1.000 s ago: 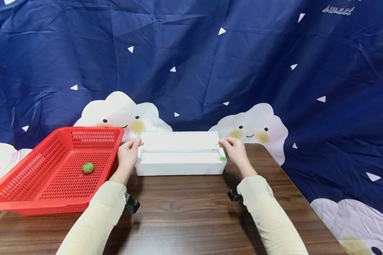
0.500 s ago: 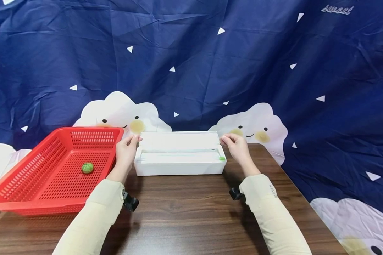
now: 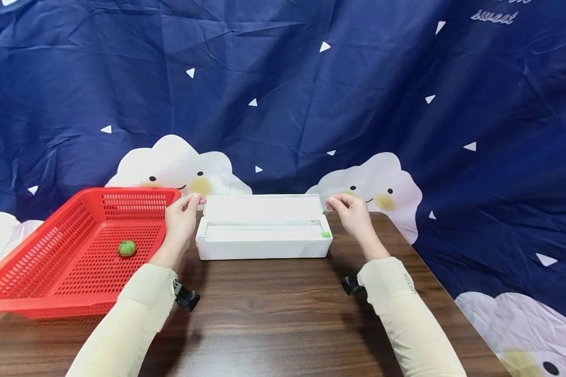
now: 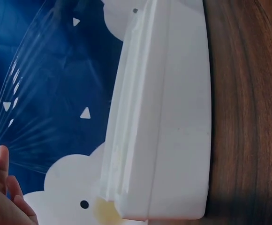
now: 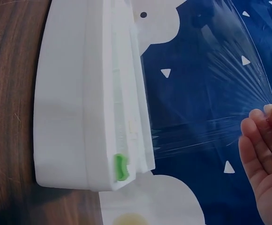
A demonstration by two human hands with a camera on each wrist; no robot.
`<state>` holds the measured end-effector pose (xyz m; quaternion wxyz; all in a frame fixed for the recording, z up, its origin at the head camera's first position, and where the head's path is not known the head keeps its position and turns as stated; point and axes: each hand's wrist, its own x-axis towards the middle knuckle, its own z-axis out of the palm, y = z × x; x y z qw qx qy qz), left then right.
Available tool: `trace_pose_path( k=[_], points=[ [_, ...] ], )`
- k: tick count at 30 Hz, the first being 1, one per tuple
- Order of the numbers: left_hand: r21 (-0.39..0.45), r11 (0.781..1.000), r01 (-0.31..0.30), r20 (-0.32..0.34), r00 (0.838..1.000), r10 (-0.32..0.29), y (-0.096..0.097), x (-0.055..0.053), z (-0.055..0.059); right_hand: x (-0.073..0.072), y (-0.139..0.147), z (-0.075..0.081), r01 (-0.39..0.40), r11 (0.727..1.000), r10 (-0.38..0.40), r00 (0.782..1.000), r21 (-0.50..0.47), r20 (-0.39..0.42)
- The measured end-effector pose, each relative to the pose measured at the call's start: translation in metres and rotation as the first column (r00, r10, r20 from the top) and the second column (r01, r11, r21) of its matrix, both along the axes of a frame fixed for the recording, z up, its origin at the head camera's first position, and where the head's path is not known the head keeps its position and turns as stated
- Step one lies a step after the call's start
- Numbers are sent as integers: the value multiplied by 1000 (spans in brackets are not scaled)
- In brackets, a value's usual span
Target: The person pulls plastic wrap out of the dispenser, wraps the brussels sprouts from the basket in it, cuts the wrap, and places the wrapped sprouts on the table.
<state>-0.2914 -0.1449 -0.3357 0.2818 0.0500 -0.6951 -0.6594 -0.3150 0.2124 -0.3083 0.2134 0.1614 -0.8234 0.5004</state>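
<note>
A long white cling film dispenser box [image 3: 264, 251] rests on the table with its lid [image 3: 264, 208] raised. Clear cling film [image 4: 15, 89] stretches up from the box, gathered into creases at both corners. My left hand [image 3: 180, 221] pinches one corner between thumb and fingers, off the box's left end. At the right end, my right hand [image 3: 355, 215] pinches the other corner, where the film [image 5: 248, 70] fans out from the fingertips. A green slide cutter [image 5: 121, 167] sits at the right end of the box's cutting rail. Against the white lid the film hardly shows.
A red plastic basket [image 3: 66, 301] stands on the left, close to my left forearm. Inside it lies a small round green item [image 3: 127, 248], seemingly wrapped. The brown wooden table [image 3: 264, 324] meets a dark blue printed curtain [image 3: 283, 104] behind.
Both hands have risen a little and moved slightly apart, the left one leftward and the right one rightward, with the film between them. The box and basket have stayed put.
</note>
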Motion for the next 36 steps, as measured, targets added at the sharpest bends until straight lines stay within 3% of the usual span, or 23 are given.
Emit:
trace_pose_path(
  k=[4,10,18,24,29,31,36],
  points=[
    [-5,1000,10,5,1000,-10,-2,3,2,5,-1,6,-22,1000,22,999,2,-30],
    [-8,1000,25,14,1000,-25,-5,8,4,25,-8,21,-45,998,47,997,34,-66],
    [-20,999,46,-8,999,-46,-7,16,11,16,2,16,-61,997,63,995,40,-77],
    [-31,998,49,-5,999,-50,-9,20,16,22,4,21,-64,996,69,994,63,-85],
    [-31,998,54,-42,998,-55,-10,24,18,29,5,27,-76,994,83,993,78,-85],
    [-32,998,54,-56,997,-55,-11,25,19,33,5,29,-88,994,94,992,71,-89],
    [-26,998,55,-73,996,-56,-11,30,23,58,-5,47,-107,992,113,989,69,-99]
  ],
)
